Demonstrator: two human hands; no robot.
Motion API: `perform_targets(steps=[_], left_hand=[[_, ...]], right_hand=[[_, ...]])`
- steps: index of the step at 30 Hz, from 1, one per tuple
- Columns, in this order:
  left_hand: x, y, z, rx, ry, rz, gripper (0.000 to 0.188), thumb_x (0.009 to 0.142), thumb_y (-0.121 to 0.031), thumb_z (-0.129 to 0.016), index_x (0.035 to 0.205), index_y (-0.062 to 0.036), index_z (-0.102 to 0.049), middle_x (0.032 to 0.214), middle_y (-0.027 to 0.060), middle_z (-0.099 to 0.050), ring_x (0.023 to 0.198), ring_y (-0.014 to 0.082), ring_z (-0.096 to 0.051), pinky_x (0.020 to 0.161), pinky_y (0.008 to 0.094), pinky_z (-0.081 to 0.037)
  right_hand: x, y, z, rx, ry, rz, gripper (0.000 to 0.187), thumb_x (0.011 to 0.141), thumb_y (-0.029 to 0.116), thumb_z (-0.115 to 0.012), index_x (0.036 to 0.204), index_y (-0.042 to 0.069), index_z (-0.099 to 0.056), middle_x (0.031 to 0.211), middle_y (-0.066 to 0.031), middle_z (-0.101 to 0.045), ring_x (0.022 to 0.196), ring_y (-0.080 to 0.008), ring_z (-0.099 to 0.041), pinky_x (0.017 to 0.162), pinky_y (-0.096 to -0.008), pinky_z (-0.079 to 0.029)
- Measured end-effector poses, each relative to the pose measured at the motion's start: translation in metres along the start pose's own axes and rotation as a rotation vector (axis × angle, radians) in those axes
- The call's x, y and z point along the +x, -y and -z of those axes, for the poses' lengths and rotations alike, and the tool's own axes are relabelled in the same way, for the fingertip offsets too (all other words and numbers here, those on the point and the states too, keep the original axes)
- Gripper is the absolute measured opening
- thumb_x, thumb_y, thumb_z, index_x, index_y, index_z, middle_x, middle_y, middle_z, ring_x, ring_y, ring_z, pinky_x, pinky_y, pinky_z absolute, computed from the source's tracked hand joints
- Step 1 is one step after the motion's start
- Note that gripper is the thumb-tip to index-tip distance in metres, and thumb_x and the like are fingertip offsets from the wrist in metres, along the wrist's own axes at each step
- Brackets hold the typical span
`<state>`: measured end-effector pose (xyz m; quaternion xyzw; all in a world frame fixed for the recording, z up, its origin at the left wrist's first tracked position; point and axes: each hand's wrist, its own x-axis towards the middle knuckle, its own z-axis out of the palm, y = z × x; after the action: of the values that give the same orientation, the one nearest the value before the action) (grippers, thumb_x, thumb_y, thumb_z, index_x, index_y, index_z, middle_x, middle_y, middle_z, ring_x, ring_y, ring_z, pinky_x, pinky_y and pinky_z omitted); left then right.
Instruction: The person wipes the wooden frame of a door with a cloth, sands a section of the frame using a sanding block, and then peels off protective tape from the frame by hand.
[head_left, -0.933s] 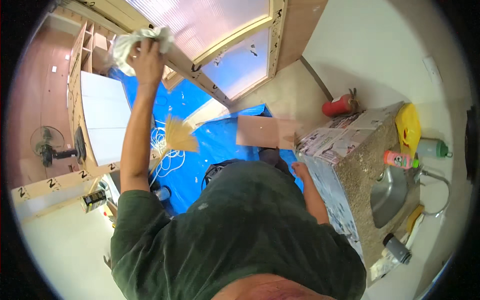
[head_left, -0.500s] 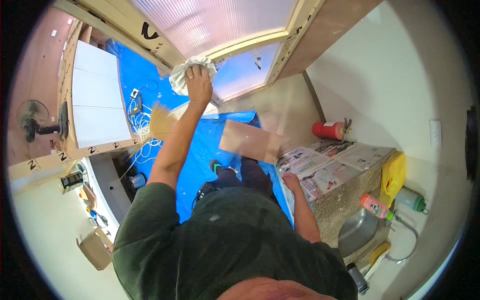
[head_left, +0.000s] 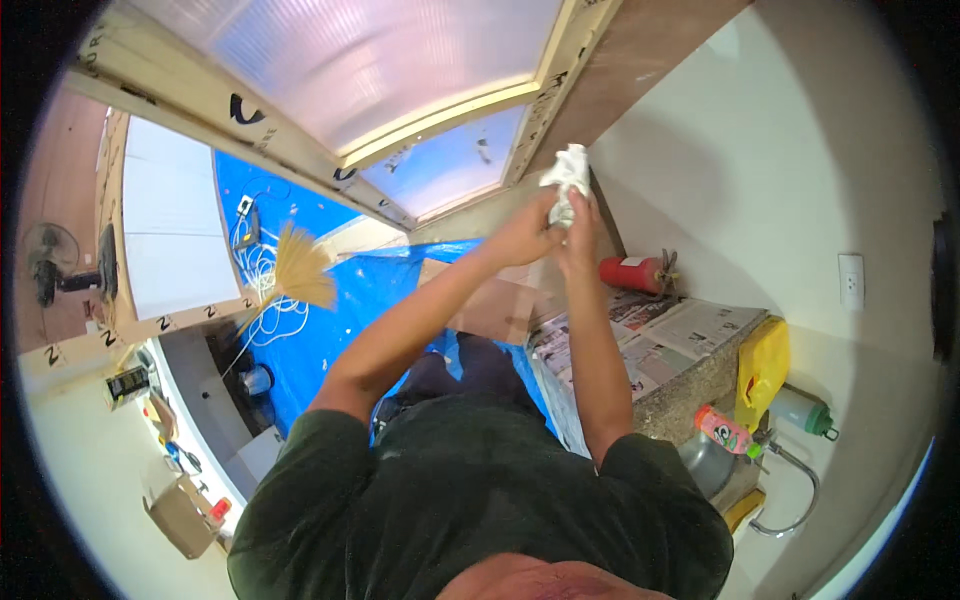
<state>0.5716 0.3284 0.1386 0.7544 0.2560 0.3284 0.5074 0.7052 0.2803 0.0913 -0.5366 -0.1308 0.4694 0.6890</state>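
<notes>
both hands are up in front, holding a white cloth (head_left: 567, 178) between them. the left hand (head_left: 525, 232) and the right hand (head_left: 580, 222) have their fingers curled shut around it, bunching it up near the wall (head_left: 760, 170). the cloth looks gathered, not spread out, and it does not touch the window (head_left: 380, 70). below, newspaper (head_left: 660, 335) covers the stone counter (head_left: 690, 385) by a sink (head_left: 705, 462). a blue sheet (head_left: 350, 300) covers the floor, with a broom (head_left: 295, 270) on it.
</notes>
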Motion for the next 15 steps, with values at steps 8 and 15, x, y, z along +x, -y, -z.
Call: perform_targets(steps=[8,15], left_hand=[[-0.185,0.036,0.187,0.464,0.082,0.614,0.039,0.091,-0.019,-0.068,0.124,0.0016,-0.065,0.121,0.0222,-0.069,0.106,0.0377,-0.069,0.092,0.0446,-0.055],[-0.608,0.074,0.229,0.746,0.288,1.295,0.028,0.091,-0.025,-0.054,0.091,-0.0019,-0.07,0.096,0.0277,-0.07,0.091,0.0481,-0.067,0.078,0.0559,-0.054]], right_hand=[[0.12,0.055,-0.087,-1.28,0.129,1.172,0.054,0.078,0.013,-0.075,0.131,0.007,-0.062,0.14,-0.0132,-0.057,0.119,-0.0359,-0.059,0.103,-0.0458,-0.048],[0.137,-0.022,-0.126,-1.437,-0.024,0.847,0.069,0.077,0.014,-0.077,0.141,0.008,-0.052,0.152,-0.0154,-0.047,0.129,-0.0396,-0.053,0.108,-0.0512,-0.045]])
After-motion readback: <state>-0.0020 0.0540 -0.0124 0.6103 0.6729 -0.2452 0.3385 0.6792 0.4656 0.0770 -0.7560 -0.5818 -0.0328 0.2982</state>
